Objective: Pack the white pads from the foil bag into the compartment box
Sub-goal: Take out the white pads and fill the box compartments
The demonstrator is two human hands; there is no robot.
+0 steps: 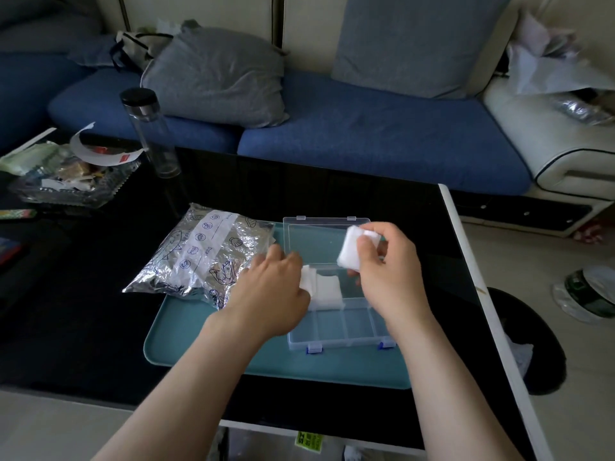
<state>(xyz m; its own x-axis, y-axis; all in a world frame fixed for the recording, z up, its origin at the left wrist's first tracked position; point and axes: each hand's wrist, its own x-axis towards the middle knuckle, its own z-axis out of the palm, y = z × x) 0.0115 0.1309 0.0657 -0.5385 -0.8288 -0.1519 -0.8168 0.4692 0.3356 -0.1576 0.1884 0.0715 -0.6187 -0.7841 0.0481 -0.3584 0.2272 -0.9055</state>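
Fingers (365,248) of the right hand (389,271) are curled round a white pad (349,252), pinching it above the far edge of the compartment box (346,322), about where the base meets the opened lid (319,236). The pad is a soft, thick rectangle with rounded corners, and its long axis runs steeply from the near left up to the far right, so it is held on edge and not flat. The free cell that looks the likeliest home lies just below and a little nearer than the pad, in the far row to the right of the stacked pads (327,292). The right hand is plainly the nearer one to it, and the pad probably has to be tipped flat and turned so that its length follows the cell.

The left hand (274,289) lies palm down over the far left cell, touching the stacked pads. Its fingertips are hidden under the hand, so whether they pinch a pad or only press cannot be told. One white corner shows beside its knuckles.

The box is clear, hard plastic with thin dividers and blue catches on its near wall; the near row of cells looks bare. The foil bag (203,257) lies crumpled to the left, silvery with blue printed drawings, its right end close to the left hand. Box and bag both rest on a smooth teal tray (233,357) upon a glossy black table (83,327), with a tall glass bottle (149,134) far left
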